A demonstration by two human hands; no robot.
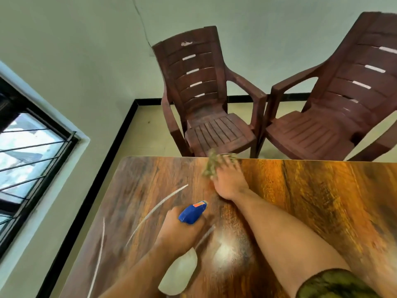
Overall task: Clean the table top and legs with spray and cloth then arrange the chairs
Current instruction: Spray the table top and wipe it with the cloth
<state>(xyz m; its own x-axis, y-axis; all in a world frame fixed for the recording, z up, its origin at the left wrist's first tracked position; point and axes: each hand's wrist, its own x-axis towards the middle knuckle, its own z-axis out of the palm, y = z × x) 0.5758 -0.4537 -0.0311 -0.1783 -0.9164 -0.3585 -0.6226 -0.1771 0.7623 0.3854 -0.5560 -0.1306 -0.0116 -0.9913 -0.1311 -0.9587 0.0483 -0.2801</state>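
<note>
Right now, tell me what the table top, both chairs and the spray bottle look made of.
Table top: wood or wood-print laminate, glossy; grain shows, light reflects. Left chair and right chair: moulded plastic, matte brown, scuffed; slats and arms look one-piece. Spray bottle: head seems smooth blue plastic.

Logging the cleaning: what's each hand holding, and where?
Left hand grips the spray bottle by its neck, under the blue head. Right hand covers the cloth; grip blurred.
</note>
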